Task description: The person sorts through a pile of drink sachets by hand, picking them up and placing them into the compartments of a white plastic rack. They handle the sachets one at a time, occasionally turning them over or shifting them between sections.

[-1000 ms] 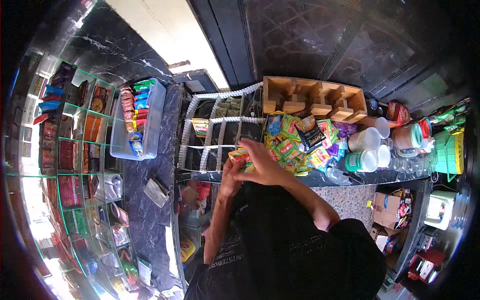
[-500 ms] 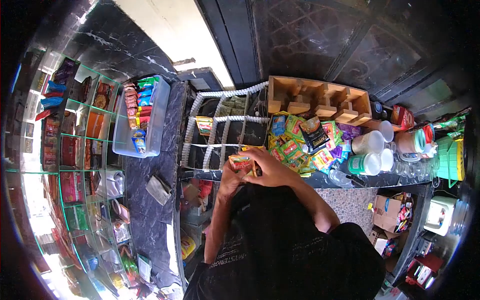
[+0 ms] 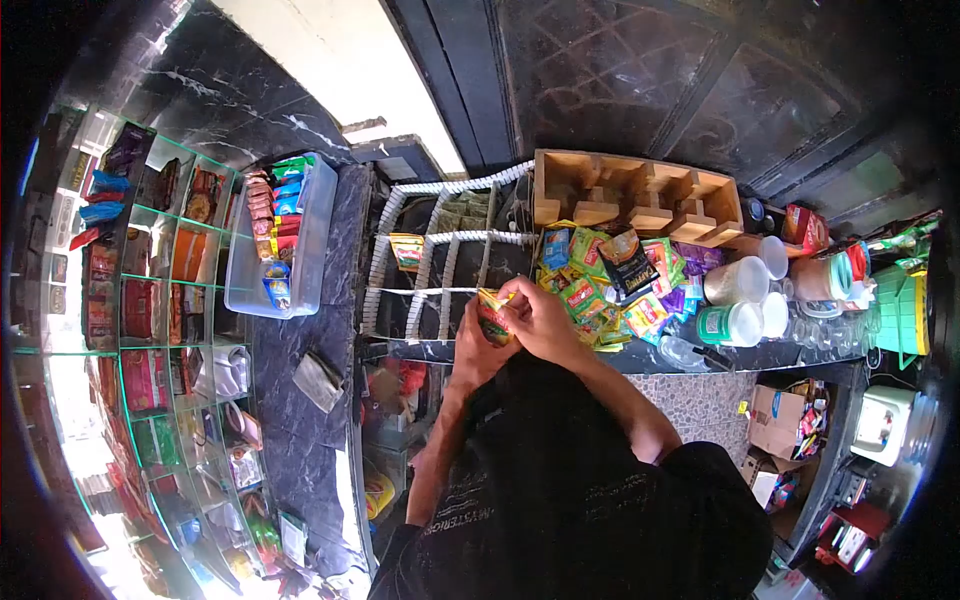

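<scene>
My left hand (image 3: 478, 352) is closed around a small stack of drink sachets (image 3: 491, 313), orange and green at the front. My right hand (image 3: 541, 322) grips the same sachets from the right with its thumb and fingers. Just beyond both hands stands a white wire-and-strip divider rack (image 3: 480, 238). One of its compartments holds a few orange-yellow sachets (image 3: 406, 250); another, further back, holds dull green packets (image 3: 465, 214). Right of my right hand lies a heap of colourful sachets (image 3: 590, 290), with a black sachet (image 3: 630, 265) on top.
Behind the heap is a wooden divided box (image 3: 640, 195). Plastic jars (image 3: 735, 285) crowd the counter at right. To the left are a clear bin (image 3: 320, 230) of sachets, a folded grey packet (image 3: 318, 381) and glass shelving (image 3: 170, 340). Cardboard boxes (image 3: 778, 425) sit low at right.
The sachets have turned in my hands: the front, which faced up with its printing readable, is now tilted and partly covered. My right hand has shifted slightly up over them.
</scene>
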Motion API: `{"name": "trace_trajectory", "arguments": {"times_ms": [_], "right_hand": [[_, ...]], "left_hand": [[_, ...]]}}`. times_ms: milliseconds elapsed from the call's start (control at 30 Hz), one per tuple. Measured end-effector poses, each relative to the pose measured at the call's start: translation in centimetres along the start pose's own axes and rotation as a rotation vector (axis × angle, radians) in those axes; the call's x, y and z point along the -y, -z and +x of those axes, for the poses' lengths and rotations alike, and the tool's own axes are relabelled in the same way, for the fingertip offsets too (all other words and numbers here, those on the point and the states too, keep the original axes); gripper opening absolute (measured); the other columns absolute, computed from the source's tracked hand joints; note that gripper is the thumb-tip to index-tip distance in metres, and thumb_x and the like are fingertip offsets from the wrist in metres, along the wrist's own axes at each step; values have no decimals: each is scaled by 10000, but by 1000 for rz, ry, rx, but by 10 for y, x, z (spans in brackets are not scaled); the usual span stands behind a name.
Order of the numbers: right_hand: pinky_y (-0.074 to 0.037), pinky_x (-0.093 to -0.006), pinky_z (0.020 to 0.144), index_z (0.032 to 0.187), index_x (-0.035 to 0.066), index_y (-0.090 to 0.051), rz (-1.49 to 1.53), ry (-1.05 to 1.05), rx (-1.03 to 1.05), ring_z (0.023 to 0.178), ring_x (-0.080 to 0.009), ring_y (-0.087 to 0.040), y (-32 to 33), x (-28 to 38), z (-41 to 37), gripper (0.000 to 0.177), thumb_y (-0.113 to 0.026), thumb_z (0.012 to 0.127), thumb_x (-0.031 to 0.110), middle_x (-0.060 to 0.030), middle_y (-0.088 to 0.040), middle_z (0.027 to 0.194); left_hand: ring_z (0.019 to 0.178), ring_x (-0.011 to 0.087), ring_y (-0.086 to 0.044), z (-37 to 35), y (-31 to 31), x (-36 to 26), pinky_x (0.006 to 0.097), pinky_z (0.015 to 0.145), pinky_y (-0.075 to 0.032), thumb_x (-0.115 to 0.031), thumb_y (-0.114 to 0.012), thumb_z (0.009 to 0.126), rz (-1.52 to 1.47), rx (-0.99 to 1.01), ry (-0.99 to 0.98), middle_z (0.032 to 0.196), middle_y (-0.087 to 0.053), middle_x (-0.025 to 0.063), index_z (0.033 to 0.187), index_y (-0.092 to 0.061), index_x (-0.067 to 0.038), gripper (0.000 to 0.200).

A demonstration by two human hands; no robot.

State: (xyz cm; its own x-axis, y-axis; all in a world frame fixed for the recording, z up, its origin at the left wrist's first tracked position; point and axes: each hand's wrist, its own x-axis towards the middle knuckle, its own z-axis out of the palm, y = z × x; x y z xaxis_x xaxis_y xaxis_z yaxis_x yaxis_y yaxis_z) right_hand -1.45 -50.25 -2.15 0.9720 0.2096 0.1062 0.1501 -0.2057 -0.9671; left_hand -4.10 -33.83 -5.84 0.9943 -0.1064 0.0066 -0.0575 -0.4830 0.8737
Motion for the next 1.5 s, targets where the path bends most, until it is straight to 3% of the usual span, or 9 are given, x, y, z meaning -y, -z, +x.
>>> {"name": "trace_trajectory", "arguments": {"times_ms": [167,333,433,633,967,1000,1133,1367,1500], "right_hand": [[-529,-278,657,1216,28,-493,91,18,-12,770,-136,-678,-7,-1,7,369,-718,930,97,-81,-683,873],[-562,-328,673,1273,41,-432,78,56,-86,842,-218,-719,-1,-6,8,442,-709,934,106,-109,-689,900],[-553,-311,693,1279,36,-425,159,-34,-82,847,-196,-707,2,-15,4,441,-701,943,107,-105,-683,910],[-486,-251,720,1310,44,-418,221,-81,-45,833,-108,-611,4,-3,-2,400,-648,989,112,-56,-638,944],[-495,-267,755,1345,26,-386,278,-195,-106,862,-115,-631,20,-13,-6,457,-654,990,130,-65,-657,954],[-497,-273,763,1350,27,-381,282,-187,-113,867,-118,-633,20,-15,-5,464,-654,989,126,-70,-660,963],[-504,-282,783,1357,30,-375,293,-156,-124,879,-125,-637,21,-20,-5,472,-654,988,120,-79,-663,971],[-511,-283,801,1354,31,-380,275,-204,-105,882,-130,-646,22,-22,-6,468,-654,989,131,-90,-662,975],[-525,-304,703,1339,33,-383,222,-149,-115,830,-182,-678,19,-30,-7,461,-639,997,205,-118,-691,974]], "left_hand": [[963,431,-669,12,5,5,461,834,-543,-239,-895,661,9,-121,7,1049,-657,259,1346,-442,41,868],[851,276,-689,41,29,30,396,766,-545,-208,-915,695,55,-399,32,950,-686,161,1198,-532,2,667],[921,376,-689,73,46,62,445,812,-535,-302,-932,671,206,-659,107,991,-680,200,1237,-485,-4,780],[996,455,-633,130,65,145,524,845,-501,-396,-907,708,207,-759,264,1094,-611,254,1235,-391,11,842],[1072,395,-596,159,75,175,515,911,-494,-354,-905,711,298,-492,353,1177,-537,230,1337,-243,-10,973],[1098,369,-592,163,77,176,479,949,-493,-360,-929,673,112,-438,328,1227,-535,220,1365,-257,-10,1026],[1155,354,-585,159,82,182,446,1029,-466,-436,-956,586,285,-323,563,1288,-536,209,1361,-342,-12,1076],[1204,391,-592,167,82,184,467,1038,-481,-547,-929,557,439,-303,567,1313,-580,232,1411,-326,-11,1175],[1172,381,-615,167,87,190,479,1018,-496,-566,-930,545,397,-246,533,1298,-596,230,1388,-369,-17,1153]]}}
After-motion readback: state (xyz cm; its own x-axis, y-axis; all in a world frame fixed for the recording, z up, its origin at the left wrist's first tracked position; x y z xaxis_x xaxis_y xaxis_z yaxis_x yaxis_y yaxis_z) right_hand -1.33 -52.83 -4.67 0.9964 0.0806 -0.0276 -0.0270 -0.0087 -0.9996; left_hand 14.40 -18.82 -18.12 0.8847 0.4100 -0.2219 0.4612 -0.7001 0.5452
